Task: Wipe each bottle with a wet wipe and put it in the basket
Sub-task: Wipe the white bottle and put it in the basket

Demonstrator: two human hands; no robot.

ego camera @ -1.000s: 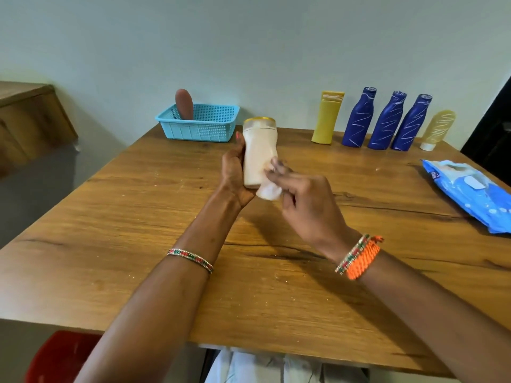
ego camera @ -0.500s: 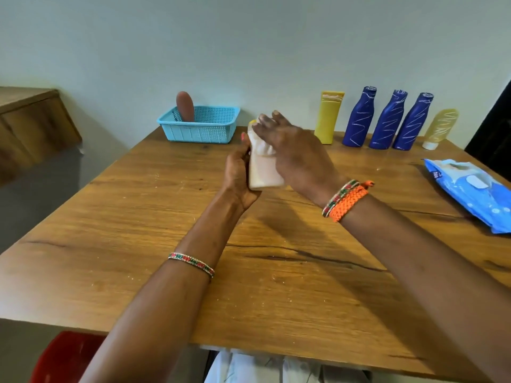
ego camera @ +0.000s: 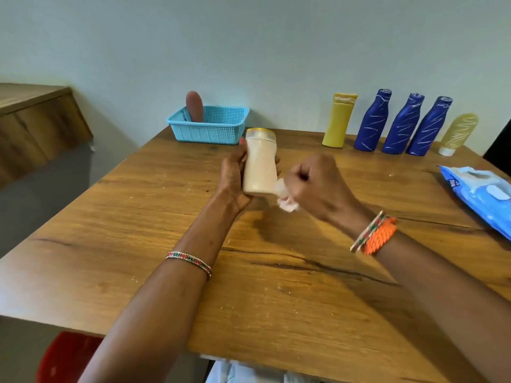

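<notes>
Right hand (ego camera: 318,186), clutching wet wipe (ego camera: 286,199), has dropped from cap to base of cream bottle (ego camera: 260,164); left hand (ego camera: 233,175) grips bottle. Wiping probably nearly done; basket next.

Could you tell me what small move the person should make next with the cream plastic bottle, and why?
Probably bring the crumpled white wet wipe back against the cream plastic bottle. The left hand holds the bottle upright above the wooden table, while the right hand grips the wipe by its lower corner. The blue plastic basket can wait.

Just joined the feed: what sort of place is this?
Likely a room in a home or small office: a wooden table against a plain wall, a wooden cabinet beside it, toiletry-style bottles lined up.
</notes>
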